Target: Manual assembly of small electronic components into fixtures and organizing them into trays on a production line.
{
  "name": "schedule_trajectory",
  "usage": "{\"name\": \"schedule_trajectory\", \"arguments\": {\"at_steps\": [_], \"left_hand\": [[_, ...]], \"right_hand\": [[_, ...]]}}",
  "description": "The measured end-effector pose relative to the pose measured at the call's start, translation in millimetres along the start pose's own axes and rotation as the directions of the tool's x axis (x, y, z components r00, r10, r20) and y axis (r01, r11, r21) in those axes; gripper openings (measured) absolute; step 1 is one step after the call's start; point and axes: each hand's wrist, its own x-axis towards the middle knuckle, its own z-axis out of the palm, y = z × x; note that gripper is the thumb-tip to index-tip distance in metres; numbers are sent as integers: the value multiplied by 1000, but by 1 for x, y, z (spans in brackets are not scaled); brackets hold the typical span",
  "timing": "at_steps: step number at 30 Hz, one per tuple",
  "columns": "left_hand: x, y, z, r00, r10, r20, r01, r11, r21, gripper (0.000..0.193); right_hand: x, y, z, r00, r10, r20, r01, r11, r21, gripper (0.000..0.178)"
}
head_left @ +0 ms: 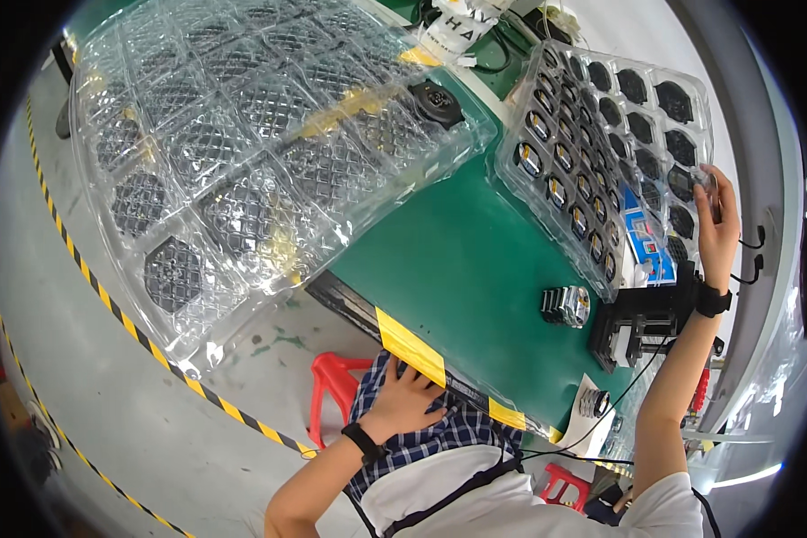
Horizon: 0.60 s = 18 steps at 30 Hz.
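My left hand (403, 405) lies on my lap by the table's front edge, fingers spread, holding nothing. Stretched out at the far right, my right hand (720, 224) pinches a small greyish round part (706, 179) at the side of a clear tray (620, 67) with dark pockets. In front of that tray leans another clear plastic tray (560, 211), filled with rows of small round black parts. A short stack of round parts (565, 307) stands on the green table (430, 260). Beside it is a black fixture (641, 318), below my right forearm.
Big clear blister trays (242, 152) cover the table's left side, with a black round part (438, 103) at their corner. A blue-panelled device (650, 238) sits behind the fixture. More round parts (594, 402) stand near the front right. A red stool (332, 390) is beside me.
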Motion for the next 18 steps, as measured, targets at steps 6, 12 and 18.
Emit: {"name": "schedule_trajectory", "arguments": {"at_steps": [6, 12, 18], "left_hand": [[-2, 4, -4, 1000, -17, 20, 17, 1000, 6, 48], [-1, 3, -2, 990, -48, 133, 51, 998, -20, 50], [7, 7, -8, 997, 47, 66, -48, 999, 14, 48]], "right_hand": [[-14, -15, 9, 1000, -19, 12, 20, 996, -90, 27], [-43, -54, 49, 953, -174, 249, 182, 983, -9, 33], [-55, -56, 61, 883, -168, 438, 141, 985, 94, 33]]}}
